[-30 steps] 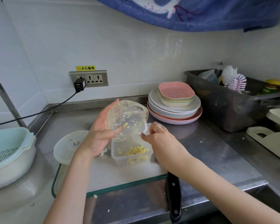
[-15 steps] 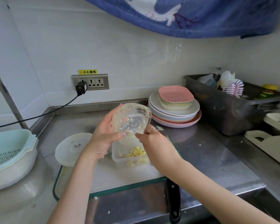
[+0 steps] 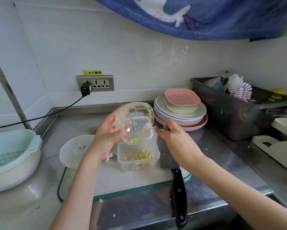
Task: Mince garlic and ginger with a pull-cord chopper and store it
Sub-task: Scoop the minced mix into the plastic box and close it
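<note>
While the left hand (image 3: 106,136) grips the clear plastic chopper bowl (image 3: 134,120) by its side, fingers curled round the wall and thumb across the near face, the bowl is tipped steeply so that its mouth faces down over the small clear rectangular storage tub (image 3: 138,159) just below both hands; this is the storing step, with the mincing itself judged done. Pale yellow minced garlic and ginger (image 3: 142,156) lies heaped in the tub, and more of it clings in smears to the bowl's inner wall and at its lower lip. To the right of the bowl, the right hand (image 3: 171,135) pinches the handle of a small white scraping tool (image 3: 148,127) (spoon or spatula, too blurred to say which) whose tip sits inside the bowl's mouth. Left of the left wrist rests the round white pull-cord chopper lid (image 3: 76,149), set aside on the corner of the glass cutting board with teal edge (image 3: 123,192) that carries the tub. Below the right forearm a black-handled kitchen knife (image 3: 178,195) lies across the board's near edge, handle toward the person. My judgement is that the next move calls for dragging the tool down the wall toward the lower lip, keeping that lip above the tub, then turning the bowl to reach the remaining smears; a lid for the tub is not in view
</note>
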Tool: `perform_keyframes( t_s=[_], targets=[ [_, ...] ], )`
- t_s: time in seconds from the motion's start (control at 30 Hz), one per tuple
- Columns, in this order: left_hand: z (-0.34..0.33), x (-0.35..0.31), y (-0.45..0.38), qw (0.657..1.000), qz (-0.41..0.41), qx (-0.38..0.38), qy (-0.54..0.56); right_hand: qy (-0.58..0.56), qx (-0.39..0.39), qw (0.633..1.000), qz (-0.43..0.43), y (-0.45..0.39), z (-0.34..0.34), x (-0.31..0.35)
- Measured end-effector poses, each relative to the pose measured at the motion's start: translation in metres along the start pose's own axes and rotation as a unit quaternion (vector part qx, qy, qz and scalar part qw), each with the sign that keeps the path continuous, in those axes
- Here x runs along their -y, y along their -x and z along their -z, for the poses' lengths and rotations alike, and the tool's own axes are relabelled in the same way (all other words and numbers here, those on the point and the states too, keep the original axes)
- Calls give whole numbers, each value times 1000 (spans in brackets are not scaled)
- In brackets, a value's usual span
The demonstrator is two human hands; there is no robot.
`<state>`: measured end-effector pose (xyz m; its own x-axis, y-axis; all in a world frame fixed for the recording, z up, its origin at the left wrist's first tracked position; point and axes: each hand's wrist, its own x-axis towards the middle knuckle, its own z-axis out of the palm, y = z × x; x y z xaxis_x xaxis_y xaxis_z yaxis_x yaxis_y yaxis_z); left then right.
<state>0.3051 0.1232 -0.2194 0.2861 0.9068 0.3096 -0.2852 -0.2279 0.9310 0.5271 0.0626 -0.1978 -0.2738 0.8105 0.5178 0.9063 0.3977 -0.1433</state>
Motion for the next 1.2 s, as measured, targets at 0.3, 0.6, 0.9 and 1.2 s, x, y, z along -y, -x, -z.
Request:
perform_keyframes(
  t_s=[0.3,0.6,0.9,1.2],
  targets=[
    [-2,-4,1,1000,11,4,-22,116,27,993,-26,-15,10,-5],
    [-3,-4,2,1000,1,8,-1,53,-3,998,-26,-20,10,-1],
    [-3,-1,0,1000,-12,8,-4,29,50,998,-33,-8,0,11],
    [1,7,-4,999,-40,-3,-29,-59,153,985,-51,11,-22,15]
  ],
)
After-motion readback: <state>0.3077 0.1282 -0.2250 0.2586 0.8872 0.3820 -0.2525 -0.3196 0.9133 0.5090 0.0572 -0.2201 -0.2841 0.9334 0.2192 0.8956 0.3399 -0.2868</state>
